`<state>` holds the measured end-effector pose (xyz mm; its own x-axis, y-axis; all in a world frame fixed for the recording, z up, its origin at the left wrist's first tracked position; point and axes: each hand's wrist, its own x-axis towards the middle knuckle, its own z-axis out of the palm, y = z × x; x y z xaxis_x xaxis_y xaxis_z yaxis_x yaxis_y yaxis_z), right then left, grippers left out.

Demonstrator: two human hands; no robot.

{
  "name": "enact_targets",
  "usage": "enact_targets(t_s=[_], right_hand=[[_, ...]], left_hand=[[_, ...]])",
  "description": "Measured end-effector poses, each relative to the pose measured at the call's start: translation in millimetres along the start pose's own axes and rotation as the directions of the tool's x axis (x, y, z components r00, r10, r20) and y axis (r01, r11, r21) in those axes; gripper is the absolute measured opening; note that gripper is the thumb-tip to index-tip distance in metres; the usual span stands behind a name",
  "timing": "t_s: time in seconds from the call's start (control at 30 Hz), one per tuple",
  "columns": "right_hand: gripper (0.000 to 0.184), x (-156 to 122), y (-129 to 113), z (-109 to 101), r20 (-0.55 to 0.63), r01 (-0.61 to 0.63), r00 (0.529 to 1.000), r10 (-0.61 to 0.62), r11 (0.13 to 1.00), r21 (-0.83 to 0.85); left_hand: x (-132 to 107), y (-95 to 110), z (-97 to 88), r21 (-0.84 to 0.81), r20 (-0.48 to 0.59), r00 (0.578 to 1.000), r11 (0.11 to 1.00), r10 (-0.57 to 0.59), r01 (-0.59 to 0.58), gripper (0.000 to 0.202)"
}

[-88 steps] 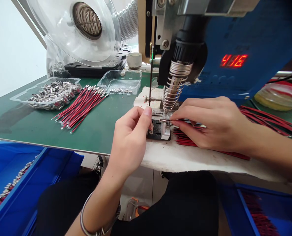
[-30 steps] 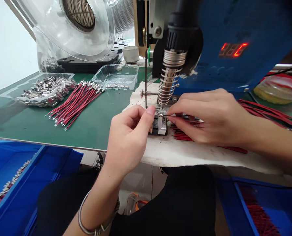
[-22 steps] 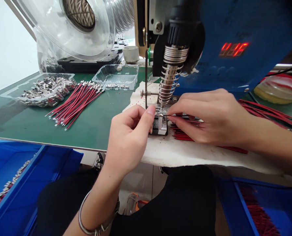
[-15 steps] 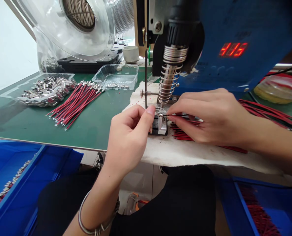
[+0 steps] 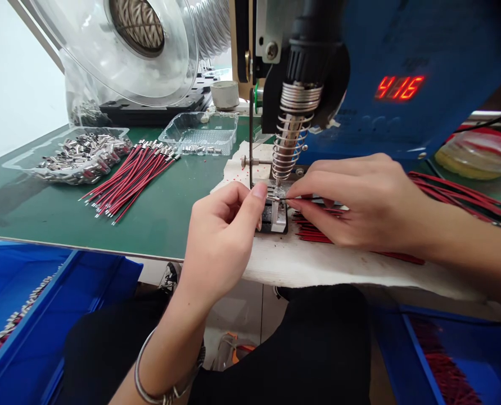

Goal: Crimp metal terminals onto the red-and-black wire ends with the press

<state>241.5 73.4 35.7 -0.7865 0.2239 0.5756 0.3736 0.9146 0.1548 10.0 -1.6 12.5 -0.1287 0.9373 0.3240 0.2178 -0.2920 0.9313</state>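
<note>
My left hand (image 5: 222,239) is closed in a pinch on a small metal connector (image 5: 271,197) at the little metal fixture (image 5: 279,218). From the right, my right hand (image 5: 347,202) pinches a thin wire (image 5: 294,198) between thumb and fingertips, its end meeting the connector. Right above them stands the soldering iron (image 5: 291,138), wrapped in a coil spring, its tip close to the joint. Beneath my right hand lie red and black wires (image 5: 315,229) on a white cloth (image 5: 309,261). Fingertips partly hide the connector.
A blue machine (image 5: 385,129) shows red digits behind my right hand. On the green table (image 5: 157,219) lie finished-looking red wires (image 5: 127,174), a tray of metal connectors (image 5: 81,154) and another clear tray (image 5: 203,132). Blue bins (image 5: 71,298) flank my legs.
Both hands hold nearly the same place at the fixture. The whole view has shifted very slightly; nothing else has visibly moved.
</note>
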Motion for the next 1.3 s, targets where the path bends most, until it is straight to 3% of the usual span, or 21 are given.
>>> enact_targets(t_s=[1.3], right_hand=[[0.024, -0.4, 0.8, 2.0, -0.043, 0.019, 0.999, -0.02, 1.0, -0.017]], left_hand=[[0.4, 2.2, -0.7, -0.015, 0.02, 1.0, 1.0, -0.005, 0.005, 0.051]])
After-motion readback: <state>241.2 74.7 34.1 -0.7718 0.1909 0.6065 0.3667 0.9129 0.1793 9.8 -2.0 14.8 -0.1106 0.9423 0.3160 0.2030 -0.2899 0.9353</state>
